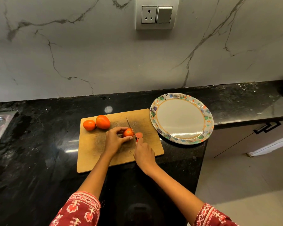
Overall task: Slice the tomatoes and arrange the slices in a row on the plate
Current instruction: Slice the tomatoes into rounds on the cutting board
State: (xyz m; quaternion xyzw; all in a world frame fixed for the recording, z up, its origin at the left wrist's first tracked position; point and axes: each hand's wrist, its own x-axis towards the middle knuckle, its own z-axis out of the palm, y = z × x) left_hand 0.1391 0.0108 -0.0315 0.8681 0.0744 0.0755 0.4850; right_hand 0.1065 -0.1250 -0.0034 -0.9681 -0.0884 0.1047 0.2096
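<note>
Slicing step: left hand [115, 139] clamps tomato [127, 132]; right hand [144, 154] grips knife [131, 127]; first slice [139, 135] lies at 3 o'clock; next cut calls for a steady downward stroke.

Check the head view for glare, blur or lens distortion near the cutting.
Head view: wide-angle bending curves the black stone counter edge; bright glare spots lie on it beside the wooden cutting board; the steel knife blade and the held red tomato look slightly soft.
</note>
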